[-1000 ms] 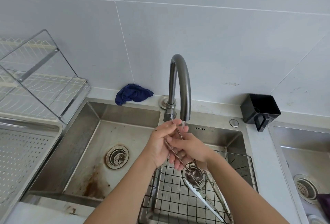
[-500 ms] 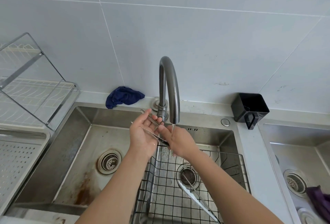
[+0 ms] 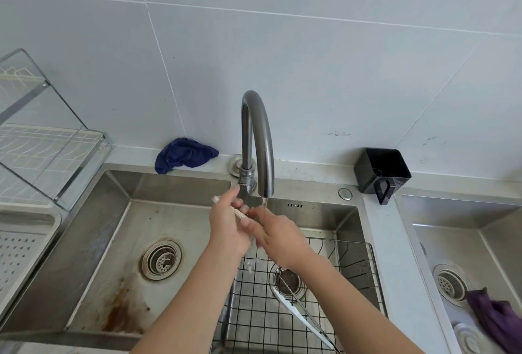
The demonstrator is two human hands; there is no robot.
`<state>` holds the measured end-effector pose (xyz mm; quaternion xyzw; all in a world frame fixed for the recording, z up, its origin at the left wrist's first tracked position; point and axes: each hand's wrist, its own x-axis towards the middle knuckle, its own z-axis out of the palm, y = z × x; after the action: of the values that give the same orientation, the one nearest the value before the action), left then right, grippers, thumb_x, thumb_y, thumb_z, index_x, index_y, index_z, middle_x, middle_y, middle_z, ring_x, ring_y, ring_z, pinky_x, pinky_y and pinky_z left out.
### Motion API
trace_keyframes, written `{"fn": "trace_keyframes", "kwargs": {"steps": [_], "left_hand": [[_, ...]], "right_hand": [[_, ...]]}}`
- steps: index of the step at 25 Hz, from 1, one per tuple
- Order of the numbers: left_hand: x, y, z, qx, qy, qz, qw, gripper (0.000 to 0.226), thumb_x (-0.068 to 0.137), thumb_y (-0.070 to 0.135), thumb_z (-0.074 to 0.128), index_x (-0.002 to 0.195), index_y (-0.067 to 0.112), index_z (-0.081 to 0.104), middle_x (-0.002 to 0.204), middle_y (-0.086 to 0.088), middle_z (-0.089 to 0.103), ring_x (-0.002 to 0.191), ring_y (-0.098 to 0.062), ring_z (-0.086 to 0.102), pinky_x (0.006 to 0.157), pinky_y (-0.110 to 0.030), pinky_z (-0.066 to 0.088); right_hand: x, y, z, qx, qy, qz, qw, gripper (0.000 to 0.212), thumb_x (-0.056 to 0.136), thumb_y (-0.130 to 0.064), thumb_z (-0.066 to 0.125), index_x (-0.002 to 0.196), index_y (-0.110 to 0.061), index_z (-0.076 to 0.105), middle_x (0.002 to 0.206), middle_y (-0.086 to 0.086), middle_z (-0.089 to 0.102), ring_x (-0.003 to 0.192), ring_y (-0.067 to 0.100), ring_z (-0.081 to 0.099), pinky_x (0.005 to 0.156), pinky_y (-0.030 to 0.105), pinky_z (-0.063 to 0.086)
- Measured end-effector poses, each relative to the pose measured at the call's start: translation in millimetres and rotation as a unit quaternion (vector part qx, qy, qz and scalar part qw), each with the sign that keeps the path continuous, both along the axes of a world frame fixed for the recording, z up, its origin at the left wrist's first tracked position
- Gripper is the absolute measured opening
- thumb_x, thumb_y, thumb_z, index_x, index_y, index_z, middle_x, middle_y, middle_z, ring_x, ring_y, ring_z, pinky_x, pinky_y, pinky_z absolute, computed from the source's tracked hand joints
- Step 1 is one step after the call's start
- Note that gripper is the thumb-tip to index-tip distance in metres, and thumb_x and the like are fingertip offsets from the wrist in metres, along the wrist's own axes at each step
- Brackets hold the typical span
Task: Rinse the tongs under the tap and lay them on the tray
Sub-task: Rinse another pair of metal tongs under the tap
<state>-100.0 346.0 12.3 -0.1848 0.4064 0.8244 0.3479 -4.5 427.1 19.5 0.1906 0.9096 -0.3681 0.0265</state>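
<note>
Tongs (image 3: pixel 229 207) are held under the tap (image 3: pixel 258 139), clamped in both hands over the divider between the two sink basins: the left hand (image 3: pixel 228 229) is closed around the upper part, with a pale tip showing past its fingers, and the right hand (image 3: pixel 278 236) is wrapped on the part just beside it, directly below the thin stream of water (image 3: pixel 264 202). How much of the tongs is hidden inside the hands cannot be told. A second pair of long utensils (image 3: pixel 302 311) is seen lying on the wire rack (image 3: pixel 353 257) in the right basin. The rinse appears to be under way, and laying down is not yet done. For a good rinse, the arms of the tongs should be passed along under the stream and turned so that both faces are wetted, with the fingers rubbed along the metal. Wet steel is likely to be slippery, so a firm hold should be kept. The perforated tray (image 3: pixel 19 252) lies well apart at the far left, so the tongs should probably be shaken off over the sink before being carried across.
</note>
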Motion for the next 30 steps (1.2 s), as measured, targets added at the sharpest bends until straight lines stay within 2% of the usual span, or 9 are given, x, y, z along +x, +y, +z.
{"fn": "trace_keyframes", "kwargs": {"steps": [4, 9, 13, 16, 18, 21, 24, 27, 30], "left_hand": [[12.2, 6.6, -15.3, -0.169, 0.153, -0.039, 0.973, 0.026, 0.091, 0.029, 0.072, 0.097, 0.009, 0.056, 0.068, -0.004, 0.054, 0.05, -0.012, 0.052, 0.047, -0.027, 0.046], [10.3, -3.6, -14.7, 0.054, 0.007, -0.114, 0.992, 0.041, 0.092, 0.049, 0.066, 0.11, 0.012, 0.064, 0.097, -0.012, 0.076, 0.087, -0.028, 0.075, 0.074, -0.04, 0.061], [5.9, -6.6, -5.6, 0.07, -0.004, -0.147, 0.987, 0.024, 0.088, 0.036, 0.071, 0.086, 0.012, 0.066, 0.071, -0.006, 0.063, 0.066, -0.023, 0.066, 0.072, -0.038, 0.053], [6.1, 3.8, 0.2, -0.049, -0.008, -0.04, 0.998, 0.011, 0.092, 0.018, 0.068, 0.088, 0.009, 0.063, 0.061, -0.003, 0.059, 0.051, -0.018, 0.06, 0.058, -0.033, 0.054], [6.0, 5.4, 0.9, -0.065, -0.007, 0.02, 0.998, 0.009, 0.093, 0.012, 0.066, 0.088, 0.006, 0.064, 0.063, -0.005, 0.06, 0.049, -0.019, 0.062, 0.06, -0.035, 0.059], [2.6, -7.9, 9.7, -0.022, 0.02, -0.02, 0.999, 0.018, 0.088, 0.018, 0.071, 0.072, 0.01, 0.073, 0.069, -0.008, 0.068, 0.062, -0.022, 0.068, 0.079, -0.043, 0.057], [-0.4, -28.5, 9.9, -0.043, 0.113, -0.077, 0.99, 0.023, 0.082, 0.041, 0.073, 0.083, 0.021, 0.082, 0.091, -0.006, 0.077, 0.082, -0.02, 0.071, 0.086, -0.039, 0.049], [9.1, -50.2, -7.0, -0.092, 0.198, -0.107, 0.97, 0.053, 0.089, 0.063, 0.053, 0.113, 0.023, 0.076, 0.114, -0.007, 0.077, 0.107, -0.022, 0.072, 0.097, -0.039, 0.05], [24.7, -70.1, -39.3, -0.293, 0.331, -0.158, 0.883, 0.044, 0.096, 0.056, 0.051, 0.13, 0.029, 0.063, 0.131, -0.002, 0.068, 0.122, -0.016, 0.061, 0.103, -0.035, 0.045]], "right_hand": [[16.2, 7.4, 5.8, -0.339, -0.015, -0.093, 0.936, 0.053, 0.099, -0.066, 0.037, 0.095, -0.022, 0.066, 0.072, 0.021, 0.074, 0.04, 0.029, 0.056, 0.039, 0.03, 0.041], [31.6, 10.0, -1.3, -0.494, -0.017, -0.099, 0.864, 0.059, 0.099, -0.064, 0.046, 0.102, -0.007, 0.061, 0.082, 0.023, 0.073, 0.04, 0.024, 0.054, 0.035, 0.022, 0.038], [28.8, 10.5, -0.4, -0.456, -0.046, -0.107, 0.882, 0.055, 0.1, -0.061, 0.047, 0.099, -0.009, 0.063, 0.07, 0.018, 0.068, 0.044, 0.027, 0.06, 0.038, 0.028, 0.049], [26.8, 0.6, -6.2, -0.163, -0.049, -0.099, 0.98, 0.037, 0.104, -0.051, 0.044, 0.112, -0.017, 0.057, 0.079, 0.006, 0.074, 0.059, 0.029, 0.07, 0.056, 0.039, 0.057], [24.2, -4.9, -9.3, 0.012, -0.006, -0.074, 0.997, 0.03, 0.105, -0.048, 0.041, 0.113, -0.022, 0.055, 0.09, 0.002, 0.072, 0.081, 0.03, 0.07, 0.067, 0.04, 0.053], [1.6, -5.1, -5.4, 0.07, -0.003, -0.056, 0.996, 0.034, 0.105, -0.051, 0.037, 0.109, -0.022, 0.054, 0.091, 0.002, 0.069, 0.085, 0.03, 0.065, 0.065, 0.037, 0.042], [-26.8, -8.2, 1.1, -0.006, -0.004, -0.057, 0.998, 0.029, 0.106, -0.043, 0.039, 0.099, -0.027, 0.062, 0.077, -0.006, 0.063, 0.069, 0.019, 0.059, 0.066, 0.035, 0.042], [-30.2, -9.1, 3.9, -0.238, 0.023, -0.097, 0.966, 0.041, 0.106, -0.042, 0.043, 0.076, -0.021, 0.06, 0.065, 0.004, 0.062, 0.046, 0.016, 0.052, 0.05, 0.033, 0.046], [-11.6, -8.0, -0.7, -0.39, 0.012, -0.14, 0.91, 0.052, 0.102, -0.059, 0.046, 0.095, -0.011, 0.064, 0.077, 0.011, 0.07, 0.044, 0.018, 0.052, 0.037, 0.024, 0.041]]}}
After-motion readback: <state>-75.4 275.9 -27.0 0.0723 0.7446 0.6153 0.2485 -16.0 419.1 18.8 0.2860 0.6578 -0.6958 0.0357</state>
